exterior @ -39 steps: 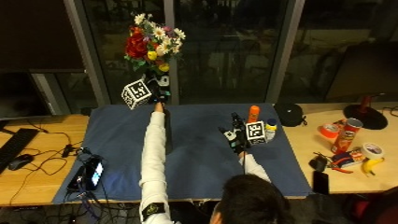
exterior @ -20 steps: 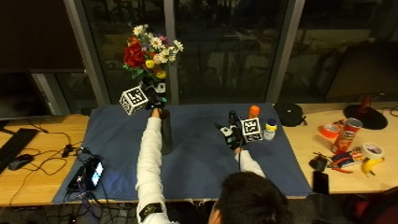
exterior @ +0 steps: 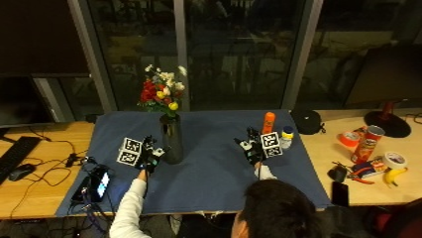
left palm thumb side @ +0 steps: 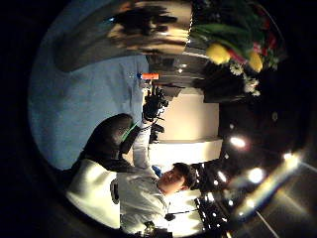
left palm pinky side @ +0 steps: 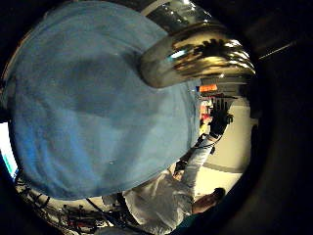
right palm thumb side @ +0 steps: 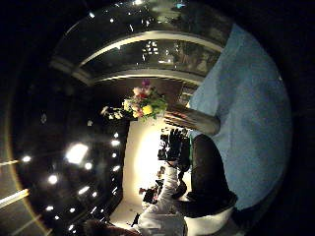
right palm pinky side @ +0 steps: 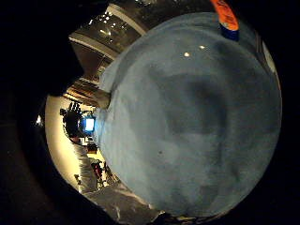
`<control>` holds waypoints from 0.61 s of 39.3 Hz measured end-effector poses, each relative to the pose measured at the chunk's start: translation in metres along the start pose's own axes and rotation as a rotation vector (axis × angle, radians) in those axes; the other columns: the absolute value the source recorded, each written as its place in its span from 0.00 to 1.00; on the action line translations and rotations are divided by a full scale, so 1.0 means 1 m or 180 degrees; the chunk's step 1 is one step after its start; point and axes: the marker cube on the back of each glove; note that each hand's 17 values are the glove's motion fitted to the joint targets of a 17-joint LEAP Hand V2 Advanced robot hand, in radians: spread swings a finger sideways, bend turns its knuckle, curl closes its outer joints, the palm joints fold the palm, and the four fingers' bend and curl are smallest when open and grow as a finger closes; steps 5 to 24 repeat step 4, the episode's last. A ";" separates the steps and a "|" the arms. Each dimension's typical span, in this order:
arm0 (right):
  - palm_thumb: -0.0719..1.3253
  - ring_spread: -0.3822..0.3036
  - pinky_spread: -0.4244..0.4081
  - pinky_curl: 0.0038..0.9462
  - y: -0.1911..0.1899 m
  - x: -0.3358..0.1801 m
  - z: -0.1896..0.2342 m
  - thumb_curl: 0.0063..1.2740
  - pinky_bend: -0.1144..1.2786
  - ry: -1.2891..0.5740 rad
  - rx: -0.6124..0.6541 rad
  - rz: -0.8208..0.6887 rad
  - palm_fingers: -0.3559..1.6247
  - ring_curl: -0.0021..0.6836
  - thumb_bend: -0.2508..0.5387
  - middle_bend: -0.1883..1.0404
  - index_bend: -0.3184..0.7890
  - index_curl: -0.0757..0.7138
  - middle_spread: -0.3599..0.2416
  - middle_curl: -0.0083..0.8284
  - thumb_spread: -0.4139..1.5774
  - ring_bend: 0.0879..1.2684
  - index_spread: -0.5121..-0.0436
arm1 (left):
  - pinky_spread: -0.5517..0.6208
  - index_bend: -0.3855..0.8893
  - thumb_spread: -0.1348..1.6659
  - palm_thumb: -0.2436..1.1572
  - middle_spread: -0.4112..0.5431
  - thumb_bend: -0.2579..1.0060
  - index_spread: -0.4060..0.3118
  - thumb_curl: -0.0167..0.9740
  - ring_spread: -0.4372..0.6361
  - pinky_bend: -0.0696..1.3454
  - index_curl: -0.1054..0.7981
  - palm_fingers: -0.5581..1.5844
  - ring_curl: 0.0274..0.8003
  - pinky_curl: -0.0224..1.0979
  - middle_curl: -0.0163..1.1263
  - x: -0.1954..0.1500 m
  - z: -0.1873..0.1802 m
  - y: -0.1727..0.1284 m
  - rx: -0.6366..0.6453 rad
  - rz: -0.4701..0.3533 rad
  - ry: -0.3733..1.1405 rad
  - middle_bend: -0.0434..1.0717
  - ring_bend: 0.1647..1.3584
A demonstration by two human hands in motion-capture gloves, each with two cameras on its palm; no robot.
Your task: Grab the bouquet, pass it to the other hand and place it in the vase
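Observation:
The bouquet (exterior: 160,94) of red, white and yellow flowers stands upright in the dark, shiny vase (exterior: 173,142) on the blue cloth (exterior: 211,173). My left hand (exterior: 147,156) hovers just left of the vase's lower part, fingers spread, holding nothing. My right hand (exterior: 253,148) is raised over the cloth's right half, also with straight fingers and nothing in it. The vase (left palm pinky side: 195,54) fills part of the left palm views, with the flowers (left palm thumb side: 233,44) above its rim. From the right palm, the bouquet (right palm thumb side: 142,105) shows in the vase (right palm thumb side: 192,120).
An orange bottle (exterior: 268,122) and a small yellow-capped bottle (exterior: 286,137) stand near my right hand. A black object (exterior: 305,120), a red can (exterior: 369,144), tape and a banana lie on the right. A device (exterior: 99,182) lies at the cloth's left edge.
The bouquet has been lowered into the vase. My left hand has let go of it and dropped to the vase's side. My right hand has stayed put.

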 end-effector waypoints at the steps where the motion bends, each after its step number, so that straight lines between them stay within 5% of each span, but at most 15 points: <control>1: 0.53 0.57 0.75 0.36 -0.001 0.002 -0.001 0.39 0.45 -0.0001 -0.0002 -0.0049 0.22 0.46 0.29 0.31 0.41 0.36 0.54 0.43 0.71 0.30 0.32 | 0.81 0.31 0.51 0.50 0.78 0.18 0.78 0.55 0.75 0.36 0.39 0.17 0.39 0.31 0.31 -0.001 0.001 0.001 0.0013 0.0011 -0.0025 0.24 0.36; 24: 0.54 0.58 0.75 0.36 -0.001 0.005 -0.001 0.39 0.44 -0.0062 -0.0055 -0.0094 0.22 0.45 0.29 0.31 0.41 0.36 0.54 0.43 0.72 0.30 0.32 | 0.85 0.31 0.53 0.50 0.81 0.17 0.80 0.53 0.79 0.36 0.35 0.18 0.39 0.31 0.31 -0.002 0.002 -0.001 0.0054 0.0042 -0.0080 0.24 0.37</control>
